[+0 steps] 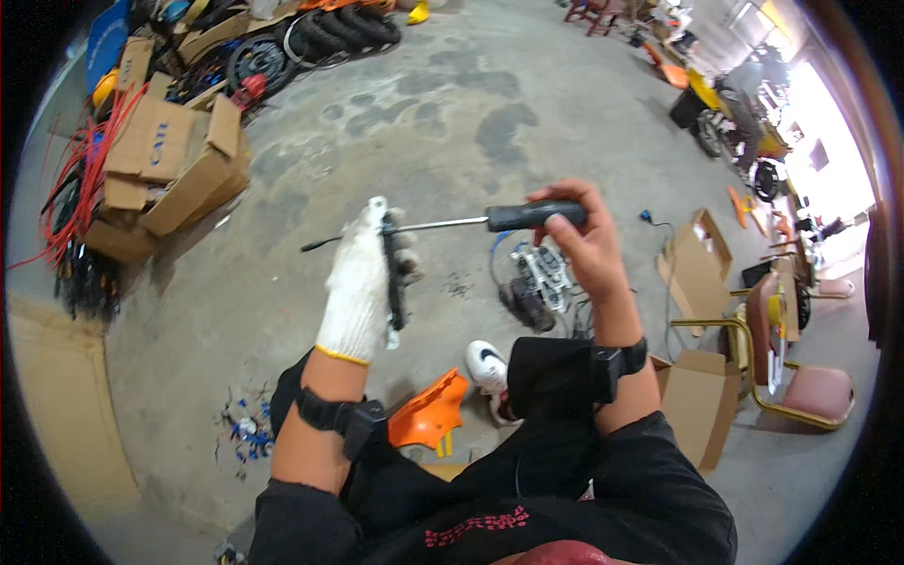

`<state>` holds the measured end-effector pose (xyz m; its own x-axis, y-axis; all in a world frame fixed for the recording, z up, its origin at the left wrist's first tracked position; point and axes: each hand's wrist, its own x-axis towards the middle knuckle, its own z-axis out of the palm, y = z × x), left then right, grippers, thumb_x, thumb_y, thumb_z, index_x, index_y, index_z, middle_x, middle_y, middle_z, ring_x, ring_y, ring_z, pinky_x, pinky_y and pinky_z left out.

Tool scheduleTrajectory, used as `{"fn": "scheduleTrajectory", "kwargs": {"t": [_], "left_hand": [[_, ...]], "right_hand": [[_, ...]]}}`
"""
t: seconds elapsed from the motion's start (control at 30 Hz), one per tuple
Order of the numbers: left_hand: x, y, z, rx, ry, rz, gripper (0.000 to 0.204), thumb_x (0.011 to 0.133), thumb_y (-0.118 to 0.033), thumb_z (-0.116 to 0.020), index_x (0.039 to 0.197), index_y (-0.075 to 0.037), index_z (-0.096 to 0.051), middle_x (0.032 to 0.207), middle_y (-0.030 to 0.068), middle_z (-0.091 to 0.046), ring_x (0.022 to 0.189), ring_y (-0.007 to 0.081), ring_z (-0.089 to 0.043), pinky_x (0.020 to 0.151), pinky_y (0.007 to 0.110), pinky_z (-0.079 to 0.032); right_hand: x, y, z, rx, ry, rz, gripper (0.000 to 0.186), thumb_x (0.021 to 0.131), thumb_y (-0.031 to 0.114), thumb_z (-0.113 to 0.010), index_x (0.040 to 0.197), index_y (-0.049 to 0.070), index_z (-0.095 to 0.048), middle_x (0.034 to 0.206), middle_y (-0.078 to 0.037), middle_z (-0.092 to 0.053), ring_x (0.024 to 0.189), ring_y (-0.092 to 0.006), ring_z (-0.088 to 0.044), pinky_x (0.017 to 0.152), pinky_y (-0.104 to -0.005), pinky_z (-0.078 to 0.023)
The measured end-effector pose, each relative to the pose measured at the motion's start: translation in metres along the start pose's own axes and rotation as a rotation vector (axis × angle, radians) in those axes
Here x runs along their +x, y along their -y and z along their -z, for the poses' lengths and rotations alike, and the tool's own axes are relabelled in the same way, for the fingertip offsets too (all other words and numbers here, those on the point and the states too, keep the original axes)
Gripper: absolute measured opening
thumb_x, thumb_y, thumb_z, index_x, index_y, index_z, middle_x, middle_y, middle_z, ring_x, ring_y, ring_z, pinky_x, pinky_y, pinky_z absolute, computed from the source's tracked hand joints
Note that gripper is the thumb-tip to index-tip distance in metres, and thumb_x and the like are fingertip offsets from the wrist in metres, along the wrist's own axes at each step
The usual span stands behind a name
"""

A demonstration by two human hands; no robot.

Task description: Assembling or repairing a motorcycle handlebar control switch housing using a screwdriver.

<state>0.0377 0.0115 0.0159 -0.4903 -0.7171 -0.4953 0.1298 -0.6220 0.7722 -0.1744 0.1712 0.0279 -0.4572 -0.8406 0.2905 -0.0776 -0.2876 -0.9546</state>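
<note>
- Far left: cardboard box [155, 141] on the floor [452, 160]; red wires [77, 184] adjacent.
- Left hand [356, 278], white knit glove: fingers wrapped around a black bar [394, 282].
- Below: orange molded panel [430, 411] on the floor.
- Center: screwdriver [499, 218], shaft extending left to the bar; contact cannot be determined.
- Right hand [589, 243], bare: fingers grasping the screwdriver's black handle.
- Far right: gold-framed chair [817, 392].

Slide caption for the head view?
Gloved left hand holds a dark part; bare right hand grips a black-handled screwdriver.
</note>
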Motion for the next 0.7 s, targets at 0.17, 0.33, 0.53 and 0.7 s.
{"fn": "scheduleTrajectory", "kwargs": {"t": [0.17, 0.33, 0.53, 0.7], "left_hand": [[-0.006, -0.003, -0.003, 0.028, -0.038, 0.023, 0.043, 0.100, -0.047, -0.044, 0.106, -0.007, -0.059, 0.073, 0.0053, -0.059, 0.053, 0.0156, -0.055, 0.050, 0.033, -0.051], [-0.010, -0.005, -0.002, 0.023, -0.023, 0.013, 0.041, 0.102, -0.044, -0.040, 0.106, -0.007, -0.059, 0.072, 0.0059, -0.058, 0.051, 0.0161, -0.053, 0.050, 0.034, -0.050], [-0.011, -0.003, -0.005, 0.035, -0.085, -0.013, 0.038, 0.101, -0.041, -0.041, 0.103, -0.007, -0.059, 0.069, 0.0058, -0.056, 0.047, 0.0161, -0.052, 0.048, 0.033, -0.048], [-0.025, -0.003, -0.006, 0.155, -0.059, -0.230, 0.037, 0.100, -0.041, -0.046, 0.105, -0.007, -0.060, 0.069, 0.0038, -0.055, 0.048, 0.0138, -0.055, 0.047, 0.030, -0.050]], "right_hand": [[0.003, 0.005, 0.004, 0.018, 0.018, -0.166, 0.027, 0.091, 0.011, -0.067, 0.112, 0.000, -0.054, 0.111, -0.016, -0.068, 0.064, -0.0143, -0.065, 0.052, -0.0246, -0.050], [0.004, 0.018, -0.003, 0.046, -0.024, -0.233, 0.024, 0.090, 0.010, -0.065, 0.108, -0.003, -0.056, 0.105, -0.016, -0.070, 0.049, -0.0084, -0.053, 0.043, -0.0221, -0.043], [0.004, 0.025, -0.005, -0.078, -0.069, -0.307, 0.023, 0.093, 0.020, -0.064, 0.101, -0.002, -0.060, 0.091, -0.012, -0.071, 0.043, -0.0052, -0.046, 0.039, -0.0209, -0.037], [0.003, 0.021, -0.005, -0.096, -0.058, -0.552, 0.031, 0.097, 0.030, -0.060, 0.101, 0.000, -0.062, 0.072, -0.006, -0.067, 0.038, -0.0071, -0.041, 0.037, -0.0228, -0.033]]}}
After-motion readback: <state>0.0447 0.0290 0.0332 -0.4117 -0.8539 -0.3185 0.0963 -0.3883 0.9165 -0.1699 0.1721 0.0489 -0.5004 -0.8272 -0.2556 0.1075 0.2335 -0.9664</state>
